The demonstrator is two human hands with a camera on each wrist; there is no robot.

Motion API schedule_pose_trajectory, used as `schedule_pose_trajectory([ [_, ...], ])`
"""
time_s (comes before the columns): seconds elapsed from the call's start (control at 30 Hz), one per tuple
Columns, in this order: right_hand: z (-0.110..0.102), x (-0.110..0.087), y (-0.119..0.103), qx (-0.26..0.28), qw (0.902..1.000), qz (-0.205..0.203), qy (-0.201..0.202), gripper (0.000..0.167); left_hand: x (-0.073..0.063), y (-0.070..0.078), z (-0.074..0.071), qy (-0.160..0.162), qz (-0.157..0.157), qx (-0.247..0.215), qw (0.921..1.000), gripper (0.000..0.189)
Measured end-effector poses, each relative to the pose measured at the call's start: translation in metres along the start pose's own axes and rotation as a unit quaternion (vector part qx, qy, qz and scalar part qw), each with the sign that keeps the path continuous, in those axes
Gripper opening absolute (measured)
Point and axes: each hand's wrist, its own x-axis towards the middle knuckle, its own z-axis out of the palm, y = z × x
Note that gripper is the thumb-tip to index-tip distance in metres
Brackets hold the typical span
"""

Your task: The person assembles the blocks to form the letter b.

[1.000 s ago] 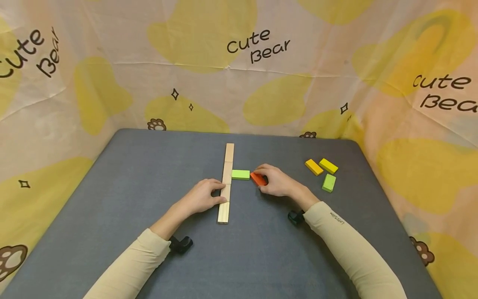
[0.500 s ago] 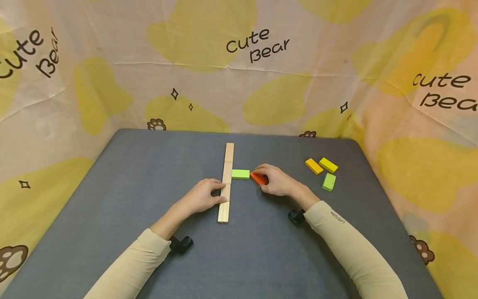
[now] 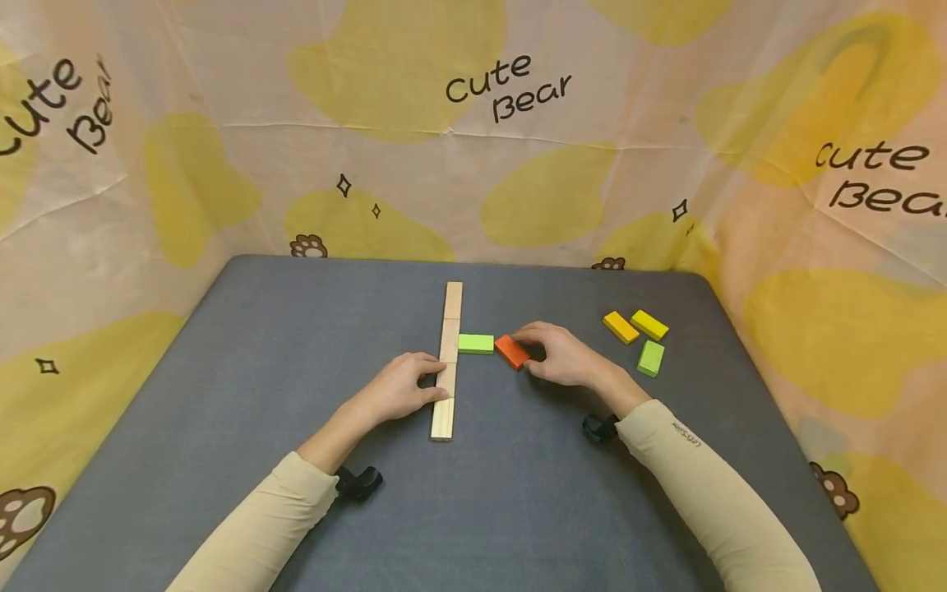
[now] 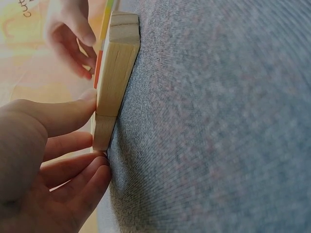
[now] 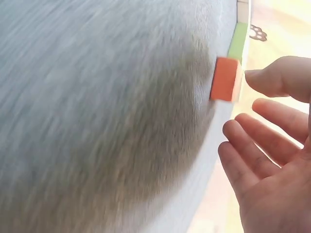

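Note:
A straight row of plain wooden blocks [image 3: 450,337] runs front to back on the table. My left hand [image 3: 398,388] rests at its left edge, with thumb and fingertips touching the blocks. In the left wrist view the thumb tip lies at the top edge of the wooden row [image 4: 112,80]. A light green block [image 3: 476,344] extends rightward from the row. At its right end sits a red-orange block [image 3: 512,352], turned at an angle. My right hand [image 3: 565,356] is just right of it, fingers spread; the right wrist view shows a gap between the fingers and the red-orange block [image 5: 225,79].
Toward the back right lie an orange block [image 3: 621,327], a yellow block [image 3: 649,324] and another green block [image 3: 651,358]. A patterned cloth [image 3: 414,99] rises behind and beside the grey table [image 3: 473,518].
My right hand has let go of the red-orange block and drawn slightly to the right, leaving the block at an angle by the green one. The left hand stays where it was.

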Motion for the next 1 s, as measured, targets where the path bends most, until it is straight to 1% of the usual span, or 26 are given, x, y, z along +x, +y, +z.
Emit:
schedule_pose_trajectory([
  [0.13, -0.009, -0.012, 0.004, -0.006, 1.0, 0.0, 0.007, 0.046, 0.0, -0.001, -0.001, 0.004, 0.0, -0.001, 1.0, 0.054],
  [0.3, -0.02, -0.031, 0.011, -0.017, 0.9996, 0.015, 0.018, 0.043, 0.0, -0.002, 0.0, 0.005, 0.005, 0.001, 1.0, 0.053],
  [0.4, -0.026, -0.044, 0.014, -0.025, 0.9989, 0.024, 0.032, 0.041, 0.0, -0.002, 0.001, 0.004, 0.004, -0.002, 1.0, 0.053],
  [0.57, -0.035, -0.063, 0.021, -0.023, 0.9971, 0.041, 0.06, 0.04, 0.001, -0.001, 0.001, 0.006, 0.006, -0.003, 1.0, 0.052],
  [0.77, -0.047, -0.087, 0.035, -0.029, 0.993, 0.073, 0.088, 0.04, 0.002, 0.0, -0.001, 0.002, 0.003, -0.002, 1.0, 0.054],
  [0.87, -0.052, -0.098, 0.043, -0.034, 0.9896, 0.093, 0.104, 0.042, 0.001, 0.0, -0.001, -0.001, -0.002, -0.005, 1.0, 0.054],
  [1.0, -0.059, -0.11, 0.053, -0.042, 0.9848, 0.116, 0.122, 0.044, 0.001, 0.001, -0.001, -0.002, 0.0, -0.008, 1.0, 0.054],
])
